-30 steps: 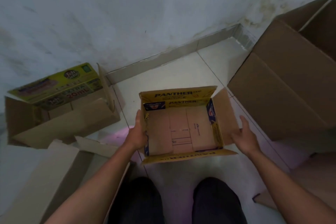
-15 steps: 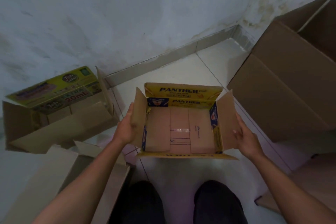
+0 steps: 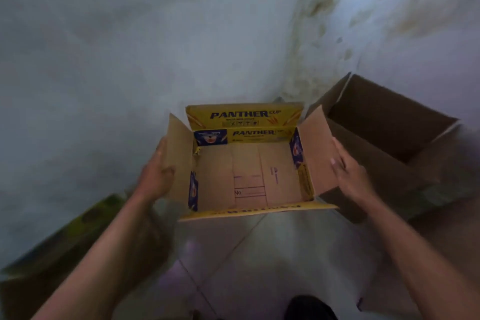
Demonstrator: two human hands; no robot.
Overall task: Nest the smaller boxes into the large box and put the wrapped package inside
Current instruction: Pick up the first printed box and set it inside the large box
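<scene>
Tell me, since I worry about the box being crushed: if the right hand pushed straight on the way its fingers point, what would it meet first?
The right hand already presses the Panther box on its right side flap, so that flap comes first.

left hand [image 3: 155,176], right hand [image 3: 350,176], seemingly gripping

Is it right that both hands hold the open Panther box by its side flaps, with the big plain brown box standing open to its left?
Not quite. In the head view the large brown box stands open to the right of the Panther box. The left hand and right hand do hold its side flaps.
</scene>
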